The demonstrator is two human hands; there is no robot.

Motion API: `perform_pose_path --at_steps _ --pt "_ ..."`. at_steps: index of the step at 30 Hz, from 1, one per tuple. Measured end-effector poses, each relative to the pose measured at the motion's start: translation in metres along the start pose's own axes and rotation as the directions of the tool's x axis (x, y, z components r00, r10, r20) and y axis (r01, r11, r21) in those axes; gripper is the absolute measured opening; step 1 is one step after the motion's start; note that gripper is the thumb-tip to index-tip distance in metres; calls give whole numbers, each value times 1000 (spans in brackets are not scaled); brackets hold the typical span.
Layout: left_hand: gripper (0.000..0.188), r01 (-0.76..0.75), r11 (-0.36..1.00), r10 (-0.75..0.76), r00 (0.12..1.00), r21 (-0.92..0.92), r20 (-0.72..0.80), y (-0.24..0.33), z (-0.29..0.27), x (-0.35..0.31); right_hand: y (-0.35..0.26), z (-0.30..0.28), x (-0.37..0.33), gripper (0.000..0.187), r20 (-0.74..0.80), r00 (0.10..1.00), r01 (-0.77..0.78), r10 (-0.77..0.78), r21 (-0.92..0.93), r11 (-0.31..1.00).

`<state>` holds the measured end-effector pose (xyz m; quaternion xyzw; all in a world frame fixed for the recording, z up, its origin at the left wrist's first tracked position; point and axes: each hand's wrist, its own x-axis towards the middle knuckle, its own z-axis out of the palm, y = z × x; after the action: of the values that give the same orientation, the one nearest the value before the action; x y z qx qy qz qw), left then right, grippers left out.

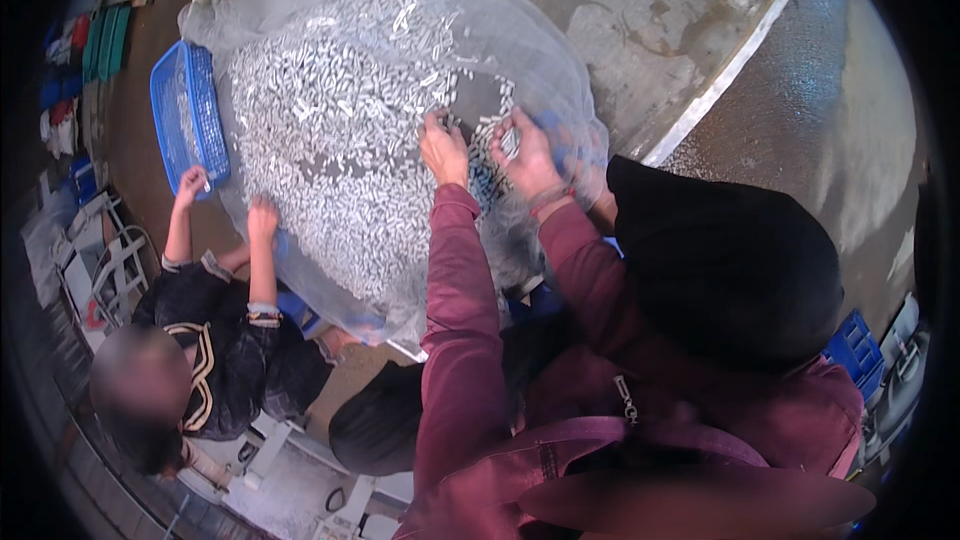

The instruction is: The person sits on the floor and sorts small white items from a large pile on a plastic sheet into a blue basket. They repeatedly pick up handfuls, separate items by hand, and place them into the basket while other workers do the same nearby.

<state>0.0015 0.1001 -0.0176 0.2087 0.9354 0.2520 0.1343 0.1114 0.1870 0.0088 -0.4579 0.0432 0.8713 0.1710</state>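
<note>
1. Shows small, pale, rod-like pieces [320, 115] in a broad, uneven layer over a translucent mesh sheet [510, 10], left of and around both working hands.
2. Reaches from the lower edge with the left hand [443, 150], back uppermost, fingers bent narrowly down to the pieces; cannot tell whether anything is pinched beneath.
3. Curves the right hand [530, 155], just beside the left, around a small cluster of pieces near thumb and fingertips; cannot tell how firmly these are gripped.
4. Exposes a dark bare patch [482, 100] between and just beyond the two hands, bordered by pieces.
5. Includes maroon sleeves [462, 290] on both forearms, with a reddish band [550, 200] around the right wrist.
6. Places a blue basket [207, 110] at the left margin of the sheet, tilted.
7. Includes, at lower left, a dark-clothed co-worker [220, 360]: one co-worker hand [193, 183] near the basket's lower end, contents too small to tell; the other co-worker hand [263, 218] at the layer's left edge.
8. Extends, beyond the sheet at upper right, to a wet-looking grey surface [620, 10] with a white edge strip [735, 70].
</note>
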Motion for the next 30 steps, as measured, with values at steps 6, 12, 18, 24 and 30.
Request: perform_pose_path --at_steps 6,12,18,24,30 --pt "24 -111 991 116 990 69 -79 -4 -31 12 0 3 -3 31 79 997 15 -13 -22 1000" --pt "16 -224 899 223 974 376 47 16 -28 42 0 7 0 35 212 976 -41 55 -70 997" --pt "22 -24 987 13 998 -159 -66 41 -84 0 3 17 -13 43 345 925 -108 156 -155 982" --pt "30 111 972 -121 992 -206 -38 11 -107 -17 4 24 -27 33 305 925 -165 226 -211 963" --pt "28 8 990 -2 999 142 -41 -55 -40 -25 -20 18 -13 36 472 847 -158 245 -215 964"
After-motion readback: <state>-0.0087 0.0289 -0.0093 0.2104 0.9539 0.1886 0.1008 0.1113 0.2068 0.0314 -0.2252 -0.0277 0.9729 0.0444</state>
